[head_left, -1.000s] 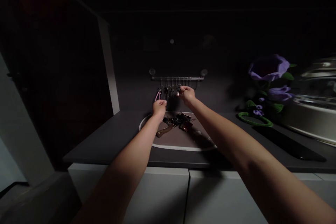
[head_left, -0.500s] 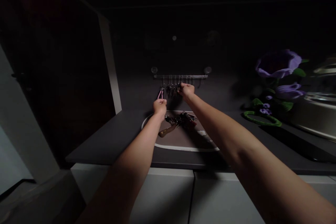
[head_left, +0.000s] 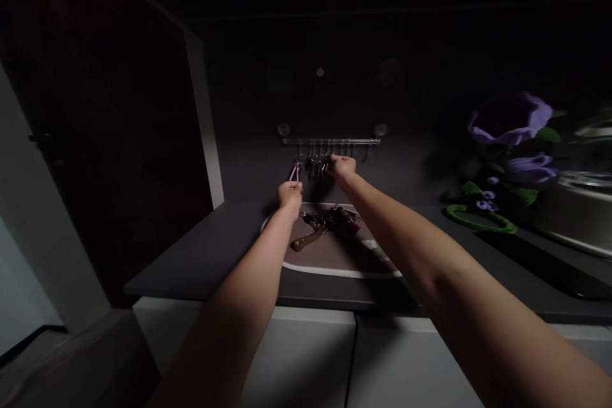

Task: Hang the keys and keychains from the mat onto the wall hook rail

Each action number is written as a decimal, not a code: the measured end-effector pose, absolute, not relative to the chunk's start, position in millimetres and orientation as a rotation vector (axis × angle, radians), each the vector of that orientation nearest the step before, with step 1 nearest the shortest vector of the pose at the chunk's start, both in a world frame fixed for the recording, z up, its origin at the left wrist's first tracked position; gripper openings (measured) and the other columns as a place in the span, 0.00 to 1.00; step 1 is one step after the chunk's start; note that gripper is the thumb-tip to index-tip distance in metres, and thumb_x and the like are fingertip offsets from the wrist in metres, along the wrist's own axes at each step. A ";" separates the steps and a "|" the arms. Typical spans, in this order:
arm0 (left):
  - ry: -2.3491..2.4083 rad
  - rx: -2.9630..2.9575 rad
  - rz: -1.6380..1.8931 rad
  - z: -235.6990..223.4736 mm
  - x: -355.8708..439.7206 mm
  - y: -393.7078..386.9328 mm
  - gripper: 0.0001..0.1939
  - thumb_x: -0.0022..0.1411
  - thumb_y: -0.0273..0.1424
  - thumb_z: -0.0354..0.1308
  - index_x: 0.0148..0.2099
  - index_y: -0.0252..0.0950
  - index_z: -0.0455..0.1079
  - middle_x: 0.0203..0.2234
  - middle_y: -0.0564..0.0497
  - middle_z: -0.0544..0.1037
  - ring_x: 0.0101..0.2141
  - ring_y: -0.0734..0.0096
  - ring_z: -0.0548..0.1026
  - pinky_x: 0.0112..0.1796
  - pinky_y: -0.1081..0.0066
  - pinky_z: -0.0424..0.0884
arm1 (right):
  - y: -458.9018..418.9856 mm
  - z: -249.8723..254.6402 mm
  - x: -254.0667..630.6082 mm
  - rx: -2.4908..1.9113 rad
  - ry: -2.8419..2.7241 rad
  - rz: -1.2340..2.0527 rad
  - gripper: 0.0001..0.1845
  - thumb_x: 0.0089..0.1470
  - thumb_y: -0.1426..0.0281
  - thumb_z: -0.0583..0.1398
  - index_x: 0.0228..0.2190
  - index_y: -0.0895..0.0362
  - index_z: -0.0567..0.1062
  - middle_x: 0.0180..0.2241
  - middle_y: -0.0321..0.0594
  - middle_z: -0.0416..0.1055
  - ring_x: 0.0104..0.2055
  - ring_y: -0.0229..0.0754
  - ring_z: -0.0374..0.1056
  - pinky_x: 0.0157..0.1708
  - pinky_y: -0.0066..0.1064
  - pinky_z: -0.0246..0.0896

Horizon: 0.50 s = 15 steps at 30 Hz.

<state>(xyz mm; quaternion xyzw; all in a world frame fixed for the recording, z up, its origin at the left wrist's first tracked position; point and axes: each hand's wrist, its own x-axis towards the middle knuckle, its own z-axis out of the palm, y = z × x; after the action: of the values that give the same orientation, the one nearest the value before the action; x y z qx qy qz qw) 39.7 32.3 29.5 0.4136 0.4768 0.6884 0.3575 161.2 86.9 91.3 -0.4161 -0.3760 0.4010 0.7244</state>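
Observation:
A clear rail [head_left: 358, 141] with several hooks is fixed to the dark wall. Several keys [head_left: 313, 166] hang in a row from its left half. My left hand [head_left: 290, 195] is closed on a pink strap [head_left: 295, 173], which runs up to a ring below the leftmost hook. At the right end of the hanging row, my right hand [head_left: 344, 167] pinches a key ring with dark keys, partly covered by the fingers. Below both hands, a pile of keys [head_left: 337, 220] lies on a brown mat [head_left: 329, 261] with a pale rim, along with a brown strap [head_left: 305, 241].
Purple flowers [head_left: 514, 121] with a green ring-shaped base [head_left: 480, 219] stand on the dark counter [head_left: 191, 248] at right. Beside them are a flat black object [head_left: 549, 264] and a large pale pot-like vessel [head_left: 578, 207]. A cabinet side panel [head_left: 203, 121] rises at left.
The whole view has shifted slightly. The right hand has dipped a little relative to the rail, still with the key ring in its fingers; the left hand keeps its grip on the pink strap.

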 end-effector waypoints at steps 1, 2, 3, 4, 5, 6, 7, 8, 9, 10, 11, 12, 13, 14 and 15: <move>1.239 1.069 1.773 29.4 39.2 32.7 0.04 0.50 0.23 0.54 0.25 0.31 0.68 0.15 0.55 0.67 0.18 0.81 0.64 0.26 0.75 0.63 | 87.4 90.4 161.7 -0.925 -0.830 0.881 0.06 0.47 0.78 0.55 0.21 0.60 0.67 0.16 0.31 0.63 0.17 0.30 0.60 0.20 0.25 0.62; 1.247 1.072 1.768 29.3 38.7 33.0 0.04 0.50 0.23 0.54 0.25 0.31 0.68 0.15 0.56 0.67 0.18 0.81 0.64 0.26 0.75 0.63 | 87.9 89.2 162.4 -0.934 -0.833 0.874 0.06 0.47 0.78 0.55 0.21 0.60 0.67 0.16 0.31 0.62 0.17 0.30 0.60 0.21 0.25 0.62; 1.251 1.077 1.761 29.2 38.1 33.2 0.04 0.50 0.22 0.54 0.25 0.31 0.68 0.15 0.56 0.67 0.18 0.81 0.63 0.26 0.75 0.63 | 88.4 87.9 163.2 -0.945 -0.837 0.862 0.06 0.47 0.78 0.55 0.21 0.60 0.67 0.15 0.30 0.62 0.16 0.30 0.59 0.21 0.25 0.62; 1.254 1.083 1.753 29.1 37.6 33.2 0.04 0.50 0.22 0.54 0.25 0.31 0.68 0.15 0.56 0.67 0.18 0.81 0.63 0.26 0.76 0.63 | 88.8 86.6 164.1 -0.957 -0.844 0.846 0.05 0.47 0.77 0.55 0.21 0.60 0.67 0.15 0.30 0.61 0.16 0.30 0.59 0.20 0.25 0.62; 1.256 1.090 1.742 29.0 37.0 33.2 0.04 0.50 0.22 0.54 0.25 0.31 0.68 0.15 0.56 0.67 0.18 0.82 0.63 0.26 0.76 0.63 | 89.0 85.5 165.1 -0.969 -0.850 0.831 0.05 0.46 0.77 0.56 0.21 0.60 0.66 0.15 0.30 0.61 0.17 0.30 0.58 0.20 0.25 0.62; 1.257 1.100 1.729 28.9 36.5 33.0 0.04 0.50 0.22 0.54 0.25 0.31 0.68 0.15 0.56 0.67 0.18 0.82 0.63 0.25 0.76 0.63 | 88.8 84.6 166.0 -0.979 -0.857 0.819 0.05 0.45 0.77 0.56 0.21 0.59 0.66 0.14 0.30 0.61 0.17 0.30 0.58 0.20 0.25 0.62; 1.261 1.112 1.712 28.7 36.0 32.8 0.04 0.50 0.22 0.54 0.25 0.31 0.68 0.15 0.56 0.67 0.17 0.82 0.63 0.25 0.76 0.62 | 88.4 84.1 166.7 -0.983 -0.863 0.812 0.05 0.45 0.78 0.56 0.21 0.59 0.66 0.14 0.30 0.61 0.17 0.30 0.58 0.21 0.25 0.62; 1.268 1.124 1.691 28.4 35.4 32.4 0.04 0.50 0.22 0.55 0.25 0.31 0.68 0.15 0.56 0.67 0.17 0.82 0.63 0.25 0.76 0.62 | 87.7 83.8 167.3 -0.981 -0.871 0.811 0.05 0.45 0.78 0.56 0.21 0.59 0.66 0.14 0.30 0.61 0.17 0.30 0.58 0.21 0.25 0.62; 1.276 1.136 1.668 28.1 34.9 32.0 0.04 0.50 0.22 0.55 0.25 0.31 0.68 0.15 0.56 0.67 0.17 0.81 0.63 0.25 0.75 0.62 | 86.9 83.9 167.9 -0.976 -0.878 0.815 0.06 0.45 0.78 0.56 0.20 0.59 0.66 0.14 0.30 0.61 0.17 0.30 0.58 0.21 0.26 0.62; 1.285 1.151 1.647 27.7 34.3 31.4 0.04 0.50 0.22 0.55 0.24 0.31 0.68 0.15 0.55 0.67 0.17 0.81 0.62 0.24 0.75 0.62 | 86.0 84.1 168.3 -0.971 -0.886 0.821 0.06 0.45 0.79 0.56 0.20 0.59 0.65 0.14 0.30 0.60 0.17 0.31 0.58 0.21 0.26 0.63; 1.293 1.171 1.629 27.1 33.6 30.8 0.04 0.49 0.22 0.55 0.24 0.31 0.68 0.15 0.55 0.67 0.17 0.81 0.62 0.24 0.75 0.62 | 85.2 84.4 168.6 -0.966 -0.894 0.827 0.07 0.45 0.79 0.55 0.20 0.59 0.65 0.14 0.30 0.60 0.16 0.30 0.57 0.21 0.27 0.62; 1.297 1.199 1.614 26.5 33.0 30.0 0.04 0.48 0.21 0.55 0.24 0.31 0.68 0.14 0.55 0.67 0.17 0.81 0.62 0.24 0.75 0.61 | 84.7 84.7 169.0 -0.964 -0.904 0.832 0.07 0.45 0.80 0.55 0.19 0.59 0.65 0.13 0.30 0.59 0.16 0.30 0.56 0.21 0.27 0.62; 1.298 1.234 1.602 25.8 32.3 29.2 0.04 0.47 0.21 0.55 0.23 0.31 0.68 0.14 0.56 0.67 0.17 0.81 0.62 0.24 0.75 0.61 | 84.5 84.8 169.5 -0.966 -0.920 0.836 0.08 0.45 0.80 0.54 0.19 0.59 0.65 0.13 0.29 0.59 0.15 0.30 0.55 0.20 0.26 0.62; 1.294 1.276 1.590 25.0 31.7 28.3 0.05 0.46 0.20 0.55 0.22 0.32 0.68 0.14 0.56 0.66 0.17 0.81 0.61 0.24 0.76 0.61 | 84.6 84.5 170.2 -0.968 -0.938 0.838 0.08 0.45 0.80 0.54 0.19 0.59 0.65 0.12 0.29 0.58 0.15 0.29 0.54 0.20 0.25 0.61; 1.288 1.320 1.577 24.3 31.0 27.4 0.05 0.45 0.19 0.55 0.21 0.32 0.68 0.13 0.56 0.66 0.17 0.81 0.61 0.24 0.76 0.61 | 85.0 83.9 171.0 -0.970 -0.958 0.838 0.08 0.45 0.80 0.54 0.19 0.59 0.64 0.12 0.29 0.58 0.14 0.29 0.54 0.19 0.24 0.60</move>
<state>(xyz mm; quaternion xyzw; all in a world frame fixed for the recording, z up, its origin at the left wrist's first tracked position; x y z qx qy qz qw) 31.0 27.4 24.3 0.5096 0.4972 0.6089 0.3498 171.0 85.0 83.9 -0.4349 -0.4294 0.3759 0.6966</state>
